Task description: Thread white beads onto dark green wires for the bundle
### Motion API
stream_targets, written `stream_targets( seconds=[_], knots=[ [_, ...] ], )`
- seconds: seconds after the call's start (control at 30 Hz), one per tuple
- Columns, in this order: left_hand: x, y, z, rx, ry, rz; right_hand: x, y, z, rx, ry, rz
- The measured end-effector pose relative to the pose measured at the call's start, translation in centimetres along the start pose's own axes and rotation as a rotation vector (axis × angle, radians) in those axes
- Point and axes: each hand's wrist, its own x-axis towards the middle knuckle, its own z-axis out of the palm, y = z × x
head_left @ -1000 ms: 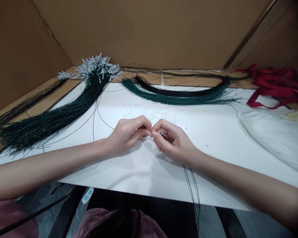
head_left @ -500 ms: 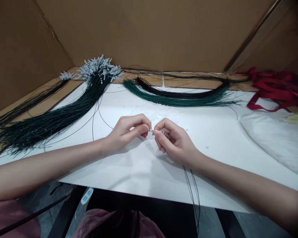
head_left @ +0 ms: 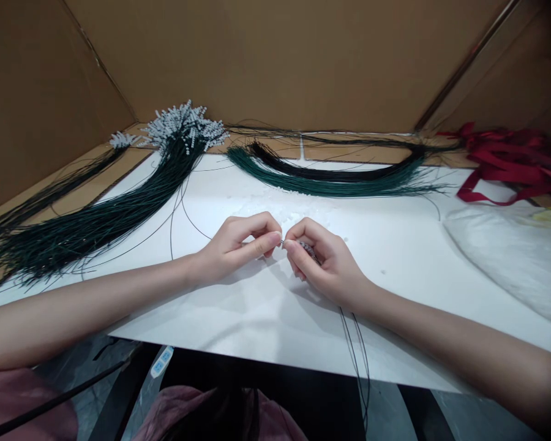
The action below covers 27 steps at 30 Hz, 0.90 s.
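Observation:
My left hand and my right hand meet fingertip to fingertip over the white sheet. Both are closed in a pinch. The right hand grips a thin dark wire with small pale beads at its tip; the wire's two strands run under the wrist and hang over the sheet's near edge. The left thumb and forefinger pinch something tiny at the wire's tip, too small to name. A scatter of small white beads lies just beyond the hands.
A large bundle of dark green wires with white beaded ends fans out on the left. A curved green and black wire bundle lies at the back. Red ribbon and a clear plastic bag sit right. Cardboard walls surround the table.
The hands have shifted slightly away from me and stay pinched together at the wire's tip; little else differs.

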Motion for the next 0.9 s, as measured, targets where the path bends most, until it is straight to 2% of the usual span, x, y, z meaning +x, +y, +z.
stream_targets(
  seconds=[0.47,0.9],
  knots=[
    [0.08,0.20,0.23,0.043,-0.036,-0.008,-0.02,0.10,0.11,-0.039,0.008,0.007],
    [0.18,0.30,0.44,0.083,-0.003,0.000,0.04,0.05,0.27,-0.028,0.040,0.020]
  ],
)
